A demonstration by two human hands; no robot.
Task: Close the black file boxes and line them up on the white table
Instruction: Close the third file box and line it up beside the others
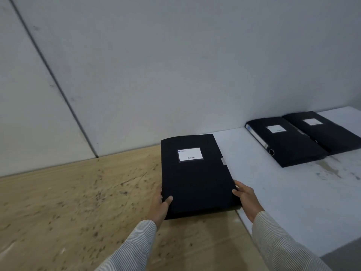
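A closed black file box (197, 175) with a white label lies flat in front of me, over the seam between the wooden surface and the white table (283, 192). My left hand (161, 205) grips its near left corner, thumb on top. My right hand (245, 196) holds its near right edge. Two more closed black file boxes lie side by side at the back right of the white table, one (283, 141) to the left and the other (322, 132) touching its right side.
A speckled wooden surface (78, 202) stretches to the left. A grey panelled wall (156, 65) runs along the back of both surfaces. The white table's near edge drops off at the lower right.
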